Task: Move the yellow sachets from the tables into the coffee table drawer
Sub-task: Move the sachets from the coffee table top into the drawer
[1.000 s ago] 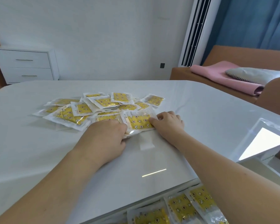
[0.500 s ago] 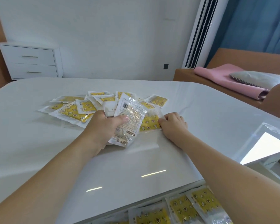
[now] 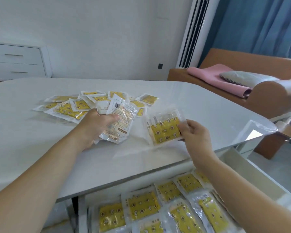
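My left hand (image 3: 95, 126) grips a small stack of sachets (image 3: 119, 121), lifted with their printed white backs toward me. My right hand (image 3: 194, 135) pinches one yellow sachet (image 3: 165, 130) by its right edge, raised just above the white coffee table (image 3: 40, 148). A pile of several yellow sachets (image 3: 71, 106) lies on the table behind my left hand. Below the table's near edge the open drawer (image 3: 262, 175) holds several yellow sachets (image 3: 141, 207) lying flat.
A white two-drawer cabinet (image 3: 18, 61) stands at the back left wall. A brown sofa (image 3: 242, 61) with a pink blanket (image 3: 218, 79) and a grey cushion (image 3: 247, 78) is at the right. A white air conditioner column (image 3: 191, 31) stands beside blue curtains.
Both hands lifted off the table. The left hand raised its stack of sachets; the right hand picked up one sachet and drew it right, toward me. More of the open drawer shows.
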`<state>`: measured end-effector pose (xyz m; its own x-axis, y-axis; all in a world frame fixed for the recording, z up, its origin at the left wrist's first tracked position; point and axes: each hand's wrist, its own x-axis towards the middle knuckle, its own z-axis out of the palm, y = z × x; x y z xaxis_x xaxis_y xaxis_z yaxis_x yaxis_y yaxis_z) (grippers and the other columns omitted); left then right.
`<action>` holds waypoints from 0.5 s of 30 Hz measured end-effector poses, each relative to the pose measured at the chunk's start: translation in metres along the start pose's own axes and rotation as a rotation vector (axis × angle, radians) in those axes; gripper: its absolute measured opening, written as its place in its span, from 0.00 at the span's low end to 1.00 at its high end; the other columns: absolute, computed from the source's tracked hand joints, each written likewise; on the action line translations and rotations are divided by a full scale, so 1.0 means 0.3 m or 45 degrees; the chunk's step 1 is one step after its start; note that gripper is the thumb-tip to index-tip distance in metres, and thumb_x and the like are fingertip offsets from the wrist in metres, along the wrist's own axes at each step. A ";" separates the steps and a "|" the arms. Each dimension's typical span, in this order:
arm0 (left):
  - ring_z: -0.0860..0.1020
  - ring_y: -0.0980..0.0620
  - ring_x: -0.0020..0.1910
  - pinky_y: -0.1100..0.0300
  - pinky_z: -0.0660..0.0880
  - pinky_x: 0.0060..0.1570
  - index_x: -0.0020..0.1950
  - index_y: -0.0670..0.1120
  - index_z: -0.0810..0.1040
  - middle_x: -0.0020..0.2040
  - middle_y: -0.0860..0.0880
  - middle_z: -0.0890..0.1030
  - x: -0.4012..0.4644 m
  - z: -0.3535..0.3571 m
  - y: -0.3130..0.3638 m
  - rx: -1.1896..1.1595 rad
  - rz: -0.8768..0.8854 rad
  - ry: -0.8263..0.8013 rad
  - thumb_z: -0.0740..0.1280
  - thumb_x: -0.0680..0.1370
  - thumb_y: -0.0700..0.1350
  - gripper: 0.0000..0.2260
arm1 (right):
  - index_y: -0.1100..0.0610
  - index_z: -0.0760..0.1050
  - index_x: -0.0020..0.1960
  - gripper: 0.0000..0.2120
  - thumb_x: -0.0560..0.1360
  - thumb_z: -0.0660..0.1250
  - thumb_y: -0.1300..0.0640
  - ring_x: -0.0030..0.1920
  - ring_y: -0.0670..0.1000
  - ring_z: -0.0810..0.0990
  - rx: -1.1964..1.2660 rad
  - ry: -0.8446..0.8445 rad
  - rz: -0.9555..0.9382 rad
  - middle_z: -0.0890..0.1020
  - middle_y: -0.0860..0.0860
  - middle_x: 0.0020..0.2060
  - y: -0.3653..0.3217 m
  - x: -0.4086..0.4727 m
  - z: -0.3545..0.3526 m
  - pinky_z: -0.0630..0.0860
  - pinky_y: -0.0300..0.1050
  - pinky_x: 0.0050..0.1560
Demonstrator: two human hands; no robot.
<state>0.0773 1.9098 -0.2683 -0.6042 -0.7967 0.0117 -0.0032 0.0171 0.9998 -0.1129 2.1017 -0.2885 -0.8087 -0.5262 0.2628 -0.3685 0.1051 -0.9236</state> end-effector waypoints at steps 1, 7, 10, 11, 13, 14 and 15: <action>0.84 0.46 0.49 0.57 0.80 0.43 0.51 0.46 0.83 0.45 0.48 0.86 -0.033 0.013 0.018 0.066 -0.010 -0.035 0.74 0.73 0.44 0.07 | 0.52 0.82 0.49 0.07 0.80 0.65 0.56 0.42 0.54 0.83 0.024 -0.008 -0.017 0.86 0.51 0.41 0.003 -0.040 -0.070 0.81 0.48 0.49; 0.74 0.49 0.33 0.59 0.69 0.36 0.41 0.46 0.75 0.34 0.50 0.76 -0.333 0.210 0.104 1.182 0.093 -0.577 0.68 0.74 0.48 0.07 | 0.55 0.81 0.45 0.06 0.79 0.67 0.57 0.40 0.54 0.79 0.042 -0.110 0.149 0.83 0.53 0.37 0.106 -0.202 -0.371 0.78 0.59 0.52; 0.68 0.49 0.30 0.58 0.65 0.33 0.37 0.46 0.69 0.32 0.49 0.71 -0.434 0.321 0.074 1.929 0.074 -0.739 0.61 0.75 0.44 0.07 | 0.54 0.80 0.45 0.04 0.78 0.68 0.56 0.41 0.54 0.84 -0.152 -0.294 0.188 0.85 0.52 0.38 0.157 -0.259 -0.389 0.81 0.58 0.51; 0.68 0.50 0.30 0.58 0.65 0.32 0.36 0.47 0.68 0.32 0.50 0.71 -0.445 0.343 0.040 2.121 0.048 -0.727 0.60 0.75 0.43 0.07 | 0.54 0.79 0.45 0.04 0.78 0.68 0.55 0.40 0.51 0.84 -0.265 -0.371 0.171 0.85 0.51 0.37 0.161 -0.272 -0.383 0.81 0.54 0.48; 0.73 0.51 0.34 0.59 0.69 0.34 0.36 0.49 0.70 0.35 0.52 0.75 -0.481 0.380 -0.044 2.439 -0.008 -0.733 0.58 0.75 0.41 0.08 | 0.54 0.78 0.45 0.04 0.77 0.69 0.54 0.38 0.47 0.82 -0.551 -0.507 0.088 0.84 0.48 0.36 0.149 -0.291 -0.360 0.78 0.45 0.41; 0.76 0.51 0.37 0.59 0.72 0.36 0.38 0.50 0.73 0.38 0.53 0.77 -0.492 0.392 -0.098 2.559 -0.041 -0.757 0.58 0.75 0.41 0.08 | 0.53 0.78 0.44 0.04 0.77 0.69 0.54 0.39 0.48 0.82 -0.641 -0.553 0.046 0.83 0.47 0.38 0.144 -0.296 -0.346 0.77 0.44 0.40; 0.78 0.50 0.39 0.58 0.74 0.36 0.42 0.50 0.77 0.41 0.54 0.79 -0.499 0.400 -0.149 2.651 -0.075 -0.799 0.58 0.76 0.40 0.10 | 0.52 0.77 0.44 0.04 0.77 0.69 0.53 0.41 0.50 0.82 -0.675 -0.592 0.026 0.83 0.48 0.39 0.142 -0.299 -0.333 0.78 0.46 0.40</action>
<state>0.0722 2.1008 -0.3163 -0.6799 -0.5807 -0.4477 -0.3875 0.8029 -0.4530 -0.1018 2.2377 -0.3236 -0.5819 -0.8132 -0.0089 -0.6246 0.4539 -0.6355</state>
